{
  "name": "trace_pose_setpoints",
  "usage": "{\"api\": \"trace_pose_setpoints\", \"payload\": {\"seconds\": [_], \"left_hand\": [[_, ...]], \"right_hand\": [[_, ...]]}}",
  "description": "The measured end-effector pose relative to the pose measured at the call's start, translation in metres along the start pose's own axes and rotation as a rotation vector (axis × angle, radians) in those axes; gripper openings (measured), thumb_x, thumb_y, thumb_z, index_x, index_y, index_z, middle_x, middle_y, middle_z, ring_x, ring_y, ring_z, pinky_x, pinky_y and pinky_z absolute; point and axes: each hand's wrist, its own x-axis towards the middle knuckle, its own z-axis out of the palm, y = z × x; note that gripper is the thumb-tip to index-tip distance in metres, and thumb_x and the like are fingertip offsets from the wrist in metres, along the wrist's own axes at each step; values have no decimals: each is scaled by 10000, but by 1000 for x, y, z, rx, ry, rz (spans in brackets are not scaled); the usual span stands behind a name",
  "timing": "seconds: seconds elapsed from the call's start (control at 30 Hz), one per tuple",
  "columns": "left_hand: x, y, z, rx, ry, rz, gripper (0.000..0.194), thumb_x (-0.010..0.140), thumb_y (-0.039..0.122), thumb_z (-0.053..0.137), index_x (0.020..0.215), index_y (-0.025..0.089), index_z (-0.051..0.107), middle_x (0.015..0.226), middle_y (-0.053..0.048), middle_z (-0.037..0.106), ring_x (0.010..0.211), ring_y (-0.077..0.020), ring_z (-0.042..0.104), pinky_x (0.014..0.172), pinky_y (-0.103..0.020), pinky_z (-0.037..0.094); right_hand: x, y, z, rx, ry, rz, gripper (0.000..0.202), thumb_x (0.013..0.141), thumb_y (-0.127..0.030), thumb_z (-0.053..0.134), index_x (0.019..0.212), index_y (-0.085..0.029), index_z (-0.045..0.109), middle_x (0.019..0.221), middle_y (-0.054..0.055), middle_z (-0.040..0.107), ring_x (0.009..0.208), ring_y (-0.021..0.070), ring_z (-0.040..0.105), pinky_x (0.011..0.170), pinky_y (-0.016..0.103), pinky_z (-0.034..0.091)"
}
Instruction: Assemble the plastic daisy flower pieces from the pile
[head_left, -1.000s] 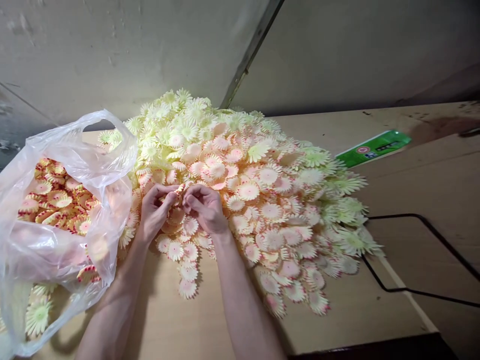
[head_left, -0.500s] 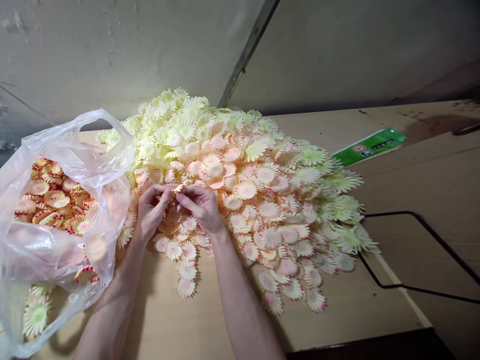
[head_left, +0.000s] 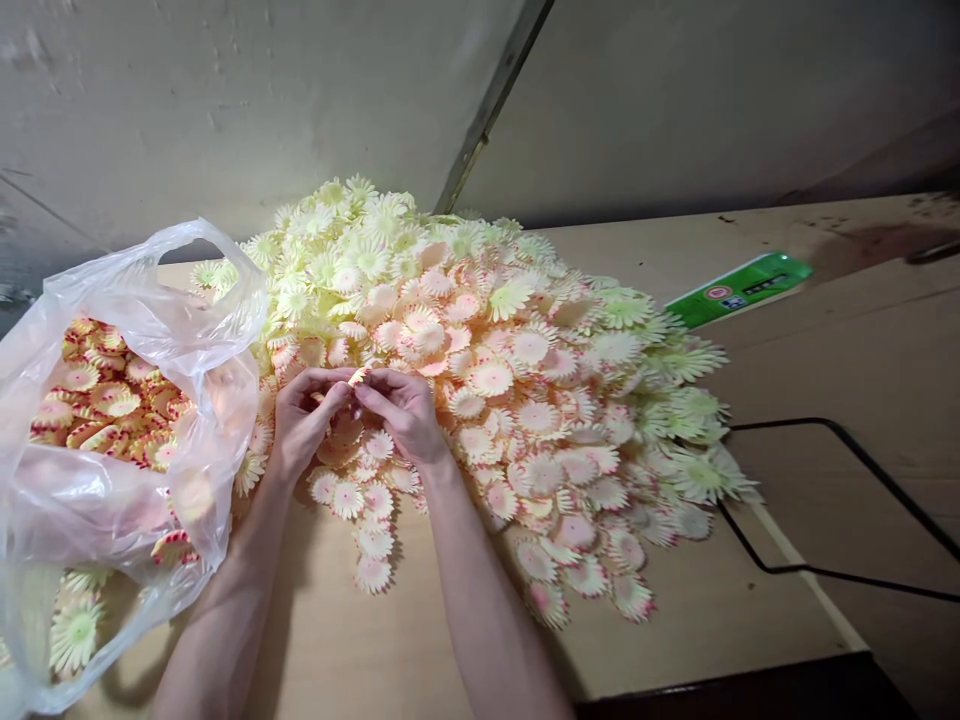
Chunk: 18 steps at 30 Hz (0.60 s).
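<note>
Between my two hands is a small pale flower piece with red-tipped petals (head_left: 360, 377), seen nearly edge-on. My left hand (head_left: 309, 408) is closed in a pinch on its left side. From the right, my right hand (head_left: 405, 408) pinches the same piece with thumb and finger. Both hands hover over the near left part of a large heap of artificial flower heads (head_left: 491, 378), pink-centred in front and pale green behind. Curled fingers hide the lower part of the held piece. A short trail of flower heads (head_left: 373, 543) lies between my forearms.
A translucent plastic bag (head_left: 67, 500) with red-edged flower pieces (head_left: 116, 400) stands open at the left. Behind the heap rises a grey wall (head_left: 225, 110). On the right lie a green packet (head_left: 742, 290) and a bent black metal frame (head_left: 877, 465) on the wooden table (head_left: 360, 660).
The held flower piece has tilted slightly between my fingertips, now showing more of its edge. Both hands stay in nearly the same place.
</note>
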Motion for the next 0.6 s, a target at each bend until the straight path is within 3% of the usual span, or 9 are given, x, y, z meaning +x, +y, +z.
{"api": "trace_pose_setpoints", "payload": {"seconds": [0.2,0.6], "left_hand": [[1,-2,1,-27,7,12,255,851,447,784,909,199,771,999,-75,807,849,-175,732,775,-274,564],[0,-2,-1,-28,13,4,287,847,475,781,859,189,761,940,-65,801,651,-109,633,594,-220,484]], "right_hand": [[1,-7,6,9,1,34,309,624,-399,945,770,-201,759,748,-2,721,627,117,615,639,266,558],[3,-8,4,8,-13,38,262,657,-409,923,768,-212,790,697,-12,709,597,112,602,620,262,548]]}}
